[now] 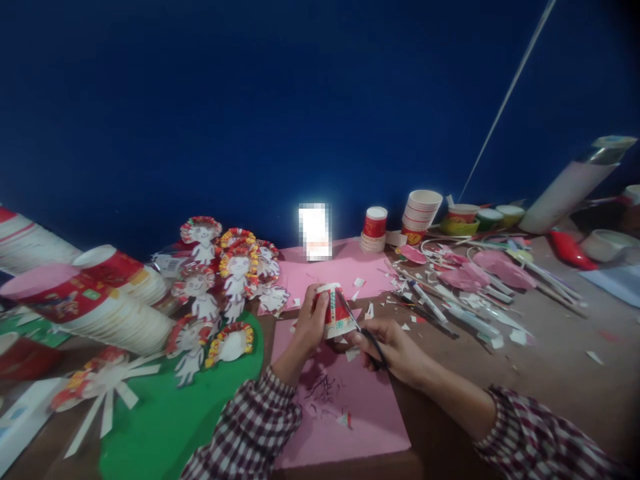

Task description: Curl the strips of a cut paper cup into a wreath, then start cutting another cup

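Observation:
My left hand (311, 321) is closed around the left side of a red and white paper cup (336, 312), held above a pink sheet (345, 427). In my right hand (395, 350) is a pair of scissors (373, 343) with black handles, my fingers wrapped through and around them. The blades lie against the right side of the cup; whether they are parted is too small to tell. Small paper scraps lie on the sheet below, along with dark scribbled marks.
To the left, stacked paper cups (120, 313) lean over a green sheet (150, 427). Several paper figures with red and yellow rims (237, 267) stand near it. Upright cup stacks (421, 210) stand at the back. Pens (427, 300), sticks and scraps cover the right side.

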Available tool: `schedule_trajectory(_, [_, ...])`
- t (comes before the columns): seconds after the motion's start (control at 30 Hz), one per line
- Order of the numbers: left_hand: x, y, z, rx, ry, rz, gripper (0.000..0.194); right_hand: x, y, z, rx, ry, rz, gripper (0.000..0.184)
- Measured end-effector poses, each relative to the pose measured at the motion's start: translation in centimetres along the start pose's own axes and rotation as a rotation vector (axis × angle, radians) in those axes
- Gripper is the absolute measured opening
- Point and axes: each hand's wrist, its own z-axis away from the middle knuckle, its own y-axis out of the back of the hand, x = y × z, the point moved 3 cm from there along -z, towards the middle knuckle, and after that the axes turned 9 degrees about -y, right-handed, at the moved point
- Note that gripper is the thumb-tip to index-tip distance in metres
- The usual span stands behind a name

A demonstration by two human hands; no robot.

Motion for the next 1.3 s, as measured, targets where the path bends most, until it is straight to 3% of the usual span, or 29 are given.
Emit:
schedule_trajectory(0.23, [-0.29, 0.1, -0.32, -0.046, 0.003, 0.001, 0.023, -0.14, 0.48, -0.08, -0.031, -0.03, 0.025, 0.039])
schedule_trajectory(0.6, [-0.15, 0.0, 0.07, -0.036, 0.066, 0.008, 0.025, 0.24, 0.32, -0.24, -0.015, -0.022, -0.116, 0.042])
schedule_trajectory(1.3, [-0.48, -0.11, 0.09, -0.007, 0.033, 0.008, 0.026, 0.4, 0.35, -0.13, -0.05, -0.03, -0.185, 0.042])
